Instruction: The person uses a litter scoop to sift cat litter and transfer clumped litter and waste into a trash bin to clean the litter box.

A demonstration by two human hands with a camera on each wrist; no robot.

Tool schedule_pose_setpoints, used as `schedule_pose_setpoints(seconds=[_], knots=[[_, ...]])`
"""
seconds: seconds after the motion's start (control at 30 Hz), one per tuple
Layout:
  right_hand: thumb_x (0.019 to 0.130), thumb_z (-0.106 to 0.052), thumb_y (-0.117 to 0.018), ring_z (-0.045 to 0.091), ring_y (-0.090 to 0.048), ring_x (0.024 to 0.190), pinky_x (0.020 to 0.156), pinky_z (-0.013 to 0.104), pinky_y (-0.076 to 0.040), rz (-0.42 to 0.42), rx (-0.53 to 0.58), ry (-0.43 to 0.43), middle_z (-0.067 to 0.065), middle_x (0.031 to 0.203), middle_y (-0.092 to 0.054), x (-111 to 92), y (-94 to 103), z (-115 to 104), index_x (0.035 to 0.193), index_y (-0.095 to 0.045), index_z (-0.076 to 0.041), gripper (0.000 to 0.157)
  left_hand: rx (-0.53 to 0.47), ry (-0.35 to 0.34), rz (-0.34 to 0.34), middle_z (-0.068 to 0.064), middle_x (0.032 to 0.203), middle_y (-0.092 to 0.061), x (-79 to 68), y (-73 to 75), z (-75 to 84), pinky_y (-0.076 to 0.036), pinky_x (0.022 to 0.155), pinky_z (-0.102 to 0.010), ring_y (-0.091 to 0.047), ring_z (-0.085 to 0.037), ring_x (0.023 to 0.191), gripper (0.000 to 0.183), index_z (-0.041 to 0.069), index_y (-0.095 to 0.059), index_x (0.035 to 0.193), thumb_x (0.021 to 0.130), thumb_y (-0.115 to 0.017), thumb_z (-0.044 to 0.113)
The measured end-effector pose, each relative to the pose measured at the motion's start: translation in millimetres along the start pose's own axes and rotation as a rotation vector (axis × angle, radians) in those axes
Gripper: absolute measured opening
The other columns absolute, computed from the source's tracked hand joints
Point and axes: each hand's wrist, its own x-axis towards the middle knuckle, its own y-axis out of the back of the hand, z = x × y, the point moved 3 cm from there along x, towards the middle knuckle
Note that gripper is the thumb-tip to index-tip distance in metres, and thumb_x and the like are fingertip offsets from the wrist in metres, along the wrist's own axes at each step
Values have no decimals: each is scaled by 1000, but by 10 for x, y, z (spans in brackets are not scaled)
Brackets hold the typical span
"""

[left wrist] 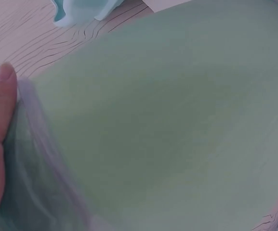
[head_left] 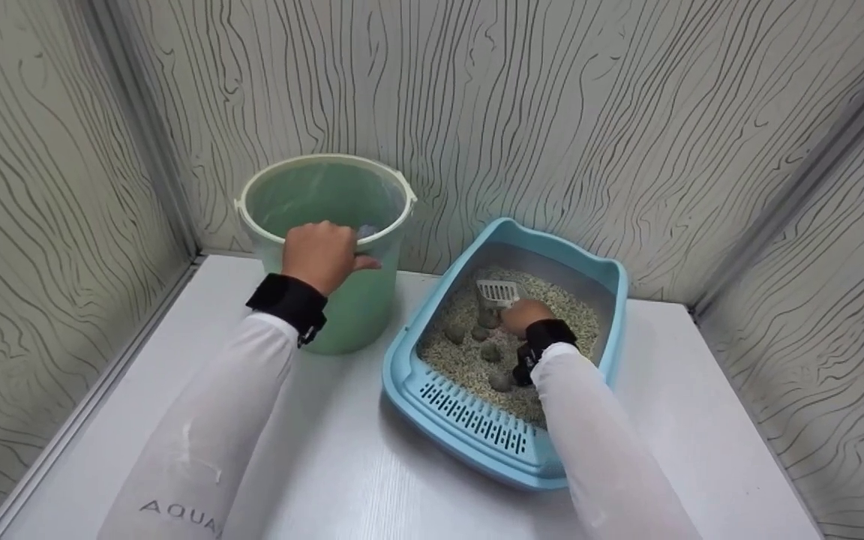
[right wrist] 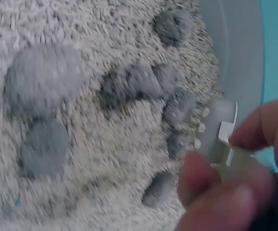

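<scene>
Head view: hands (head_left: 321,256) (head_left: 526,317) forward, well apart

Bucket (head_left: 363,304) left of tray (head_left: 469,448), scoop (head_left: 498,292) and clumps (head_left: 490,351) in tray

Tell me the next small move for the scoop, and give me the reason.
I'd probably have the right hand ease the scoop under the clumps beside it. That hand already grips the scoop, its slots show uncovered, and several clumps lie on the litter within easy reach. The left hand grips the green bucket's rim.
</scene>
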Motion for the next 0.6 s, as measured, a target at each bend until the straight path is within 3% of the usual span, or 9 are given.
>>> schedule_pose_setpoints(seconds=[0.13, 0.33, 0.6], knots=[[113, -26, -38, 15, -39, 63, 74, 37, -38, 17, -40, 32, -3, 66, -39, -59, 168, 115, 70, -50, -17, 46, 5, -19, 6, 0, 54, -38, -96, 44, 39, -39, 43, -42, -38, -18, 49, 69, 12, -49, 56, 74, -81, 70], [109, -31, -48, 13, -31, 52, 60, 32, -34, 78, -126, 79, -6, 56, -28, -327, 578, 196, 61, -42, -18, 51, 10, -27, 17, 2, 54, -33, -222, 131, 85, -28, 42, -37, -35, -17, 49, 73, 16, -37, 53, 74, -79, 73], [107, -29, -51, 13, -32, 54, 62, 34, -36, -10, -335, 92, -5, 60, -30, -829, 873, 166, 64, -42, -19, 45, 11, -32, 17, 2, 53, -34, -391, 212, 115, -29, 42, -37, -35, -18, 49, 74, 17, -36, 54, 74, -75, 77]])
